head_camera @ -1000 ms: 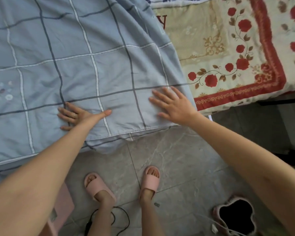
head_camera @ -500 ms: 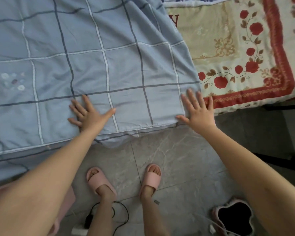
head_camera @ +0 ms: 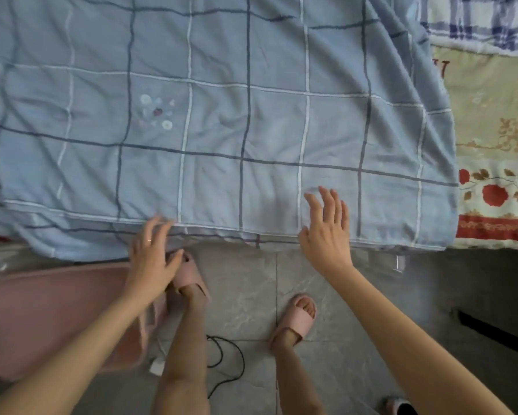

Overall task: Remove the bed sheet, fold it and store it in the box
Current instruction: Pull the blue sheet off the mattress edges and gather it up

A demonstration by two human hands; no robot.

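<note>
Bed sheet [head_camera: 215,130]: blue check, spread flat across the bed, seemingly doubled over once, near hem hanging just past the edge above the floor [head_camera: 245,295]. Laid so, likely, for smoothing ahead of the next fold. Left hand [head_camera: 151,259] at that hem, fingers splayed and blurred, gripping nothing; contact unclear. Right hand [head_camera: 326,232] over the cloth just inside the hem, fingers straight, wide, holding nothing. Both arms stretched forward, palms down. Floral quilt [head_camera: 491,163] uncovered to the right.
</note>
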